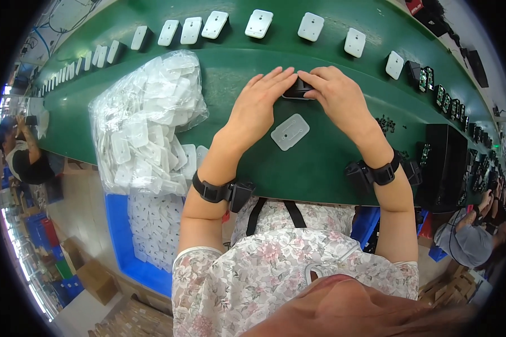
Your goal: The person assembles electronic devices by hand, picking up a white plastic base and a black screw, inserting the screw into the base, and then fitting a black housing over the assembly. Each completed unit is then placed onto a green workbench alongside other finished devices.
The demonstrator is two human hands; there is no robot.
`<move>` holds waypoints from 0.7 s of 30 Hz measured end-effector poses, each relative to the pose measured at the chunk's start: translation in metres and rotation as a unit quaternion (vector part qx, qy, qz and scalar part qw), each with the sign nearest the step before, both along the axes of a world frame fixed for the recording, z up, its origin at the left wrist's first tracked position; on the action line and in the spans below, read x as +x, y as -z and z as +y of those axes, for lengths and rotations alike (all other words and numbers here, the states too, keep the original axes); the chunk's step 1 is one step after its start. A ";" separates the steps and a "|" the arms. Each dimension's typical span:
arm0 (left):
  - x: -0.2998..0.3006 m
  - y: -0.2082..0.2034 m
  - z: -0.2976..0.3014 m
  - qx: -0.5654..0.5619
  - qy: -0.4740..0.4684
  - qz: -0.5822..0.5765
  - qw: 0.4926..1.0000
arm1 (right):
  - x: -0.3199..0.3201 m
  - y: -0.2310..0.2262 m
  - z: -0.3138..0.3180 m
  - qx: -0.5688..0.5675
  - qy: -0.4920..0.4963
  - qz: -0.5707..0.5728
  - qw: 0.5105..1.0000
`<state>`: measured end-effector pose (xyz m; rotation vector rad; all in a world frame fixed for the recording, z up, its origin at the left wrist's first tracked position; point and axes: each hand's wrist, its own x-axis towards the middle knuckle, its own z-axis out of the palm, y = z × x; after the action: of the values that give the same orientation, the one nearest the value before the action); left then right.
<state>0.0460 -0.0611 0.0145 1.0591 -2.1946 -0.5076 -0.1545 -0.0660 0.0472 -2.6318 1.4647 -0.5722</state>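
A small black plastic housing point(299, 89) sits on the green table, between my two hands. My left hand point(258, 104) is at its left side, fingers extended together and tips against it. From the right, my right hand point(337, 92) grips the same housing, with thumb and fingers bent around its edge. My fingers cover much of the housing, so its far side is hidden. Closer to me, a flat translucent white cover plate point(290, 132) with rounded corners and small holes lies tilted on the table, touched by neither hand.
A clear bag of white cover plates point(152, 123) lies at left, above a blue crate point(120, 241). Along the far side runs a row of white-topped units point(259, 23). Small black parts point(385, 124), circuit boards point(441, 96) and a black box point(444, 163) stand at right. Other people sit at both ends.
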 end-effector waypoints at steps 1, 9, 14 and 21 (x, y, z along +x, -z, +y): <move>0.001 0.002 0.001 0.023 -0.002 -0.022 0.999 | 0.002 0.000 -0.002 0.015 -0.005 0.020 1.000; -0.003 -0.003 0.007 -0.022 -0.040 -0.151 0.987 | 0.002 0.008 -0.001 -0.003 -0.008 -0.001 1.000; -0.006 0.001 0.012 -0.058 -0.052 -0.180 0.981 | -0.001 0.018 0.000 -0.002 0.009 -0.067 0.998; -0.024 0.013 -0.006 -0.091 -0.107 -0.054 0.989 | -0.015 -0.002 -0.041 0.222 -0.019 -0.129 0.966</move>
<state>0.0215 -0.0675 0.0010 1.2282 -2.1386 -0.1549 -0.1700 -0.1068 0.0494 -2.1469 1.2820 -0.4904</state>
